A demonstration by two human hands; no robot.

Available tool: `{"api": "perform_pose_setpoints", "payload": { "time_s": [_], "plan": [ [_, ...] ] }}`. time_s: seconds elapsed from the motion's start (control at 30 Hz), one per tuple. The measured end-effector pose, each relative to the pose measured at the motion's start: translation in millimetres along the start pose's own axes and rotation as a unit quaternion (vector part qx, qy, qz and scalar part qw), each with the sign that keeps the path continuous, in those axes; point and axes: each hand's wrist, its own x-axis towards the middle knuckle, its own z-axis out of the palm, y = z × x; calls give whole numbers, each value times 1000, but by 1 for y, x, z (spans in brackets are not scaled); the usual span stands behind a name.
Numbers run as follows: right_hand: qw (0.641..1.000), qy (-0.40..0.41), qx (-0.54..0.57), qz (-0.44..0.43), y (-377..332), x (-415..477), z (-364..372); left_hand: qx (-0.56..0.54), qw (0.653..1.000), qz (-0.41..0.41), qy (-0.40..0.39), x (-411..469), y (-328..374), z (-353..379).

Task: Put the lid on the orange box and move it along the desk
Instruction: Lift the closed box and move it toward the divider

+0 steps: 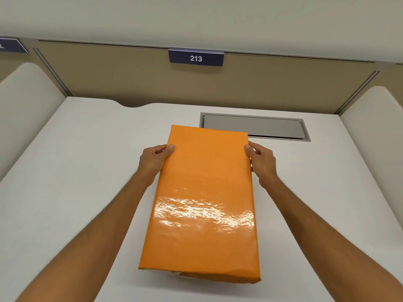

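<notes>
A glossy orange box [204, 197] with its orange lid on top fills the middle of the white desk [76, 171], long side pointing away from me. My left hand [156, 156] grips its left edge near the far end, thumb on the lid. On the opposite edge my right hand [260, 159] holds it the same way. The lid covers the box body; only a sliver of white shows under the near edge. Whether the box rests on the desk or is lifted slightly is unclear.
A grey cable hatch [261, 127] is set into the desk just behind the box on the right. A beige partition with a sign reading 213 [196, 58] closes the back. Rounded white side dividers [28, 101] stand at left and right.
</notes>
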Motion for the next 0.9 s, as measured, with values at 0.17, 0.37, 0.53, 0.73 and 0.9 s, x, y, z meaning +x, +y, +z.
{"api": "perform_pose_setpoints", "payload": {
  "time_s": [0.17,0.37,0.53,0.73,0.9],
  "plan": [
    [999,-16,-23,-20,1,-2,-3,20,1000,10,5,0,-2,1],
    [999,-48,-21,1,-3,-12,-9,105,991,58,55,-15,2,2],
    [997,-75,-29,22,-2,-32,-16,86,994,69,15,-44,-16,-14],
    [993,-99,13,55,15,-79,-27,27,997,18,-63,-91,-48,-37],
    [990,-109,49,78,30,-125,-33,-6,995,-9,-103,-124,-68,-43]
  ]
}}
